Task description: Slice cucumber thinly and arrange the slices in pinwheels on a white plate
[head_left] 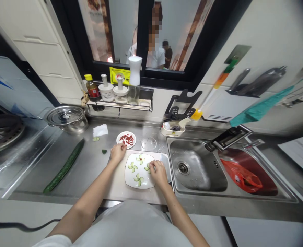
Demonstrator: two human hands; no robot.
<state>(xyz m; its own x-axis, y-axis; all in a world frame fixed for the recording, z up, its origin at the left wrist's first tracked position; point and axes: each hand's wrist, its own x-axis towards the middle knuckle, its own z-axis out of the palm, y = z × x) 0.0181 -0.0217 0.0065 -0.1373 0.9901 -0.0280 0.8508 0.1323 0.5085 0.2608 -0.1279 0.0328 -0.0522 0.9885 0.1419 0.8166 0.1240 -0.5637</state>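
Note:
A white square plate [130, 180] lies on a cutting board [115, 192]. Cucumber slices [139, 179] are laid on it in several pinwheels; the far one has red at its centre. My right hand [159, 172] is over the plate's right side, fingertips pinched together at the right-hand pinwheel [146, 167] and partly covering it. At the near rim of a small white dish [118, 139] of small red pieces [127, 139] is my left hand [118, 153], thumb and finger closed. Whatever either pinch holds is too small to make out.
On the left lie a whole cucumber [65, 168], a cucumber end [104, 151] and a white tissue [100, 130]. A lidded steel pot [69, 118] stands behind. To the right is a double sink [197, 164] with a red bag [244, 176]. A seasoning rack [120, 104] hangs below the window.

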